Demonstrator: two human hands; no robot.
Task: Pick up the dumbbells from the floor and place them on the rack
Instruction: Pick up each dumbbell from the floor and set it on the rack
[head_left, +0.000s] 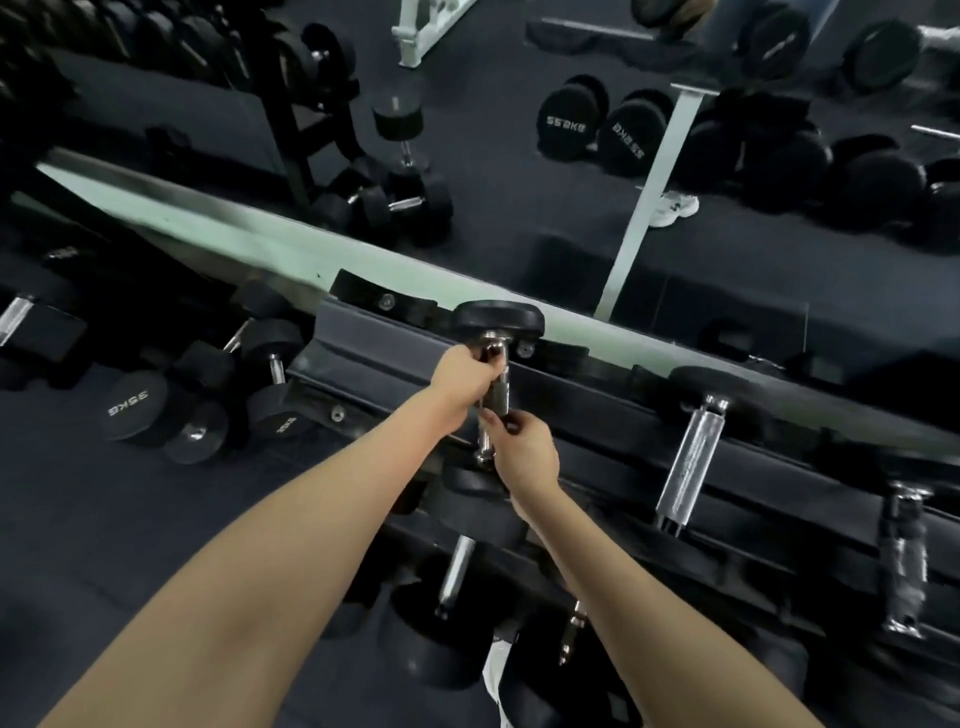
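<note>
A black dumbbell (496, 319) with a chrome handle lies across the top tier of the black rack (374, 348), its far head against the mirror's base. My left hand (462, 376) grips the upper part of the handle. My right hand (522, 449) holds the lower part of the same handle. The dumbbell's near head is partly hidden under my right wrist. Two more dumbbells (693, 457) rest on the same tier to the right.
Several dumbbells, one marked 35KG (135, 408), lie on the dark floor at the left of the rack. More dumbbells (454, 571) sit on the lower tier under my arms. A wall mirror (519, 156) behind the rack reflects the room and other weights.
</note>
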